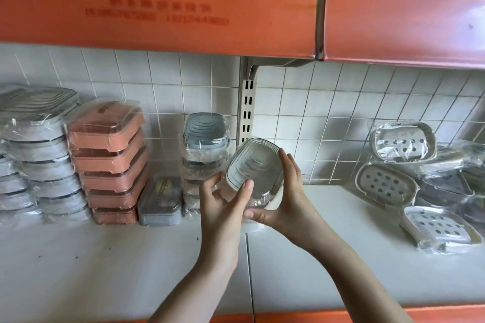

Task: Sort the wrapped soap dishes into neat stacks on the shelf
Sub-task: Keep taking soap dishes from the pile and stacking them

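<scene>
A wrapped white soap dish [253, 165] is held tilted above the white shelf [131, 257], just right of a stack of grey-blue wrapped dishes [204, 144]. My left hand [223, 202] grips its lower left edge, thumb across the front. My right hand [286, 191] holds its right side and bottom, fingers curled around the wrap. Further left stand a stack of pink dishes [110, 162], a single grey dish [160, 202] and stacks of white-grey dishes [39, 155]. A loose pile of wrapped perforated white dishes [409, 165] lies at the right.
An orange-fronted upper shelf [157, 5] overhangs the work area. A slotted metal upright [248, 107] runs down the tiled back wall behind the held dish. An orange lip [341, 316] edges the shelf front.
</scene>
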